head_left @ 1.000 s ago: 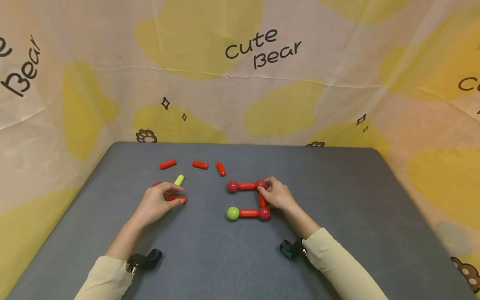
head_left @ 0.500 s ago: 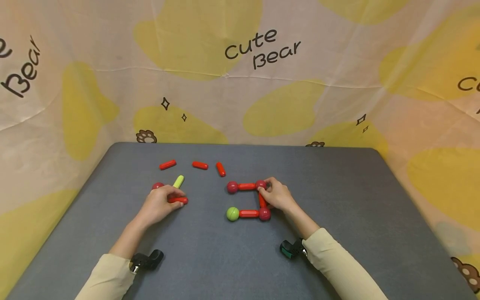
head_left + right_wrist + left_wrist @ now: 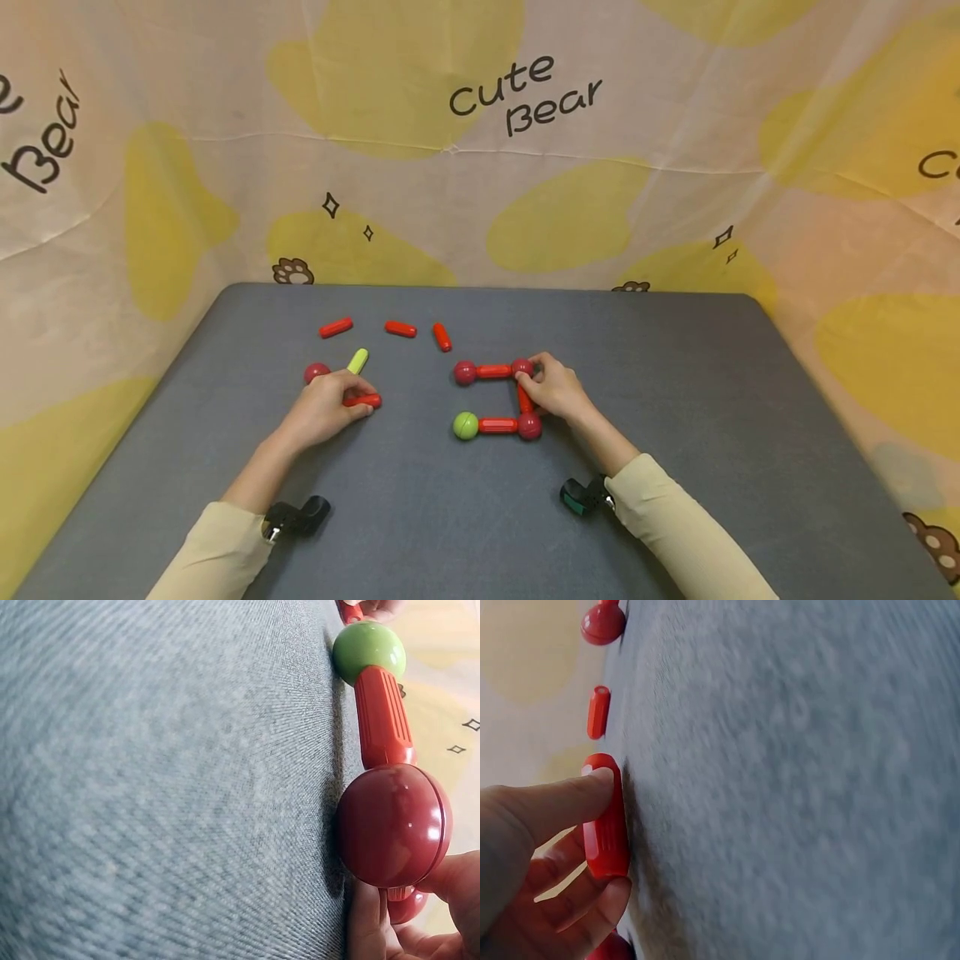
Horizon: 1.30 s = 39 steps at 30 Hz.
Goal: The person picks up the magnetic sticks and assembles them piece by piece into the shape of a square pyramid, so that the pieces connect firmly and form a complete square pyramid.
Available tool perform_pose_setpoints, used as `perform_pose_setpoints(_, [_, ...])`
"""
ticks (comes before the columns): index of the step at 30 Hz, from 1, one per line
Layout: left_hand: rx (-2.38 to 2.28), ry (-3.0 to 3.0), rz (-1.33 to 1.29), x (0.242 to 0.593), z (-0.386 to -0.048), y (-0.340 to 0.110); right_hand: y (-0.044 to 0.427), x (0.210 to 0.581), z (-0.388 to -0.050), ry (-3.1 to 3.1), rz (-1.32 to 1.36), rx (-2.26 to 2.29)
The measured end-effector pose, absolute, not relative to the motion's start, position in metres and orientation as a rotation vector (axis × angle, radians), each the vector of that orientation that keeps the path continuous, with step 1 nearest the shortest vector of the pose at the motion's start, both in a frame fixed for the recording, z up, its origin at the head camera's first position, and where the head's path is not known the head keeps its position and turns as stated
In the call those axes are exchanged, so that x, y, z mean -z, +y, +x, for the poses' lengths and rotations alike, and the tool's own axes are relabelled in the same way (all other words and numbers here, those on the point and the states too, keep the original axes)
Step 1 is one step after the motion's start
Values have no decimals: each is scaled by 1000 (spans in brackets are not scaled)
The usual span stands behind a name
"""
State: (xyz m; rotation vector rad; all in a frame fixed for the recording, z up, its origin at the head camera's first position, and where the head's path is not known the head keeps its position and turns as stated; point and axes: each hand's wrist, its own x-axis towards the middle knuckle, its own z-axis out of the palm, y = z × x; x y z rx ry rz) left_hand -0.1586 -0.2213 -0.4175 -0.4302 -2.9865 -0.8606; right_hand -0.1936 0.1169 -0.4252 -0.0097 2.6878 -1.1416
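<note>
My left hand (image 3: 322, 408) pinches a red rod (image 3: 367, 401) between thumb and fingers, low over the tabletop. In the left wrist view the thumb lies on the side of this ribbed red rod (image 3: 609, 840). A dark red ball (image 3: 317, 372) and a lime-green rod (image 3: 358, 361) lie just beyond that hand. My right hand (image 3: 558, 392) grips the right side of a U-shaped piece of balls and red rods. It has dark red balls (image 3: 529, 427) at both right corners, another red ball (image 3: 465, 372) at upper left, and a green ball (image 3: 465, 426) at lower left.
Several loose red rods, including one at far left (image 3: 336, 327), one in the middle (image 3: 401, 329) and one slanted (image 3: 442, 337), lie toward the back of the grey table (image 3: 450, 525). A patterned cloth (image 3: 420, 200) hangs behind and beside it.
My left fingers have closed onto the red rod and carried it slightly right, uncovering more of the dark red ball. The right hand and the U-shaped piece have stayed in place.
</note>
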Motion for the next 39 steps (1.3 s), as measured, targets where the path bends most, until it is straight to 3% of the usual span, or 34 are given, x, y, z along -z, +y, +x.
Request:
perform_pose_setpoints(13, [1016, -2992, -433, 412, -156, -189, 117, 425, -192, 2703, -45, 1158])
perform_pose_setpoints(31, [1488, -3013, -76, 416, -169, -144, 117, 426, -193, 2693, -4, 1149])
perform_pose_setpoints(39, [1581, -3006, -34, 419, -173, -131, 117, 426, -194, 2690, -13, 1157])
